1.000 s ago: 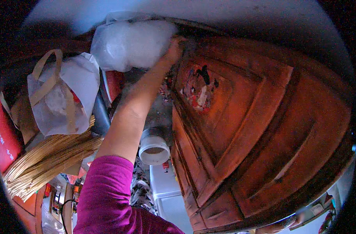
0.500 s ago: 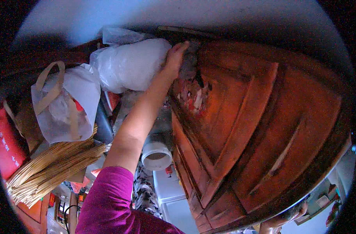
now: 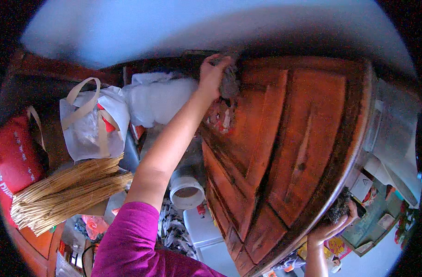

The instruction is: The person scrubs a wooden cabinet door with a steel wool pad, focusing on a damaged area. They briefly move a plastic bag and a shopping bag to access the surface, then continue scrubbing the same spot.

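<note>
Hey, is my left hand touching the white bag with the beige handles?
No, your left hand is at the top of the wooden cabinet with a grey cloth, apart from the bag.

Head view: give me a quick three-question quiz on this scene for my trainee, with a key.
1. Directly below the white handled bag in the picture lies: A) a straw-coloured bundle; B) a blue bucket; C) a ladder.
2. True or false: the left hand holds a grey wad.
3. Which hand holds a dark wad near the edge of the wooden cabinet?

Key: 1 A; 2 true; 3 the right hand.
</note>
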Motion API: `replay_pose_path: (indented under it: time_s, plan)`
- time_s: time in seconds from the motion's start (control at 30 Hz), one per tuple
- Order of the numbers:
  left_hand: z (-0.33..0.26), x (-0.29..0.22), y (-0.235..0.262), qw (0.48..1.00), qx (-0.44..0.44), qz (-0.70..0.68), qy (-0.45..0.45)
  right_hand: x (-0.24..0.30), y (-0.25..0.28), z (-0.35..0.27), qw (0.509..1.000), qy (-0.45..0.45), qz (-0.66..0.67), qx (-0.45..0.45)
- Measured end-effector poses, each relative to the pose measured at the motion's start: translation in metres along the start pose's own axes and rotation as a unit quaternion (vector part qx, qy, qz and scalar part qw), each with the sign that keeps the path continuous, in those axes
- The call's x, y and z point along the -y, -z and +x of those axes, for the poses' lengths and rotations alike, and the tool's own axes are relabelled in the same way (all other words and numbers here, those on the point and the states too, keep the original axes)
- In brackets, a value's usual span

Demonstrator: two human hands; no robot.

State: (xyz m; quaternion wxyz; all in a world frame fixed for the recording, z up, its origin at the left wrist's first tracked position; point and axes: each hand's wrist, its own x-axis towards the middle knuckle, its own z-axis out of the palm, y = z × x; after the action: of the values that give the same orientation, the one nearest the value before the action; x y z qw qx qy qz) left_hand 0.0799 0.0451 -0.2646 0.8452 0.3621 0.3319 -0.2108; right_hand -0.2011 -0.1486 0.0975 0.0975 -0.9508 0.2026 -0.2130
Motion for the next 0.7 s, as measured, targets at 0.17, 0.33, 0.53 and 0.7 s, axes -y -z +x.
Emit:
replay_pose_path:
  time_s: [0.17, 0.33, 0.53, 0.7]
  plan:
    - [0.085, -0.017, 0.011, 0.977, 0.044, -0.188, 0.086, 0.01, -0.013, 0.007, 0.999, 0.02, 0.044, 0.013]
    - [0.014, -0.058, -0.066, 0.974, 0.15, -0.14, 0.092, 0.005, -0.007, 0.004, 0.998, 0.015, 0.045, 0.039]
    - [-0.159, -0.15, -0.146, 0.836, 0.356, 0.06, -0.413, 0.011, -0.009, 0.004, 0.999, 0.018, 0.038, 0.028]
    - [-0.149, -0.171, -0.059, 0.923, 0.298, -0.067, -0.234, 0.014, -0.012, 0.008, 0.997, 0.005, 0.07, 0.043]
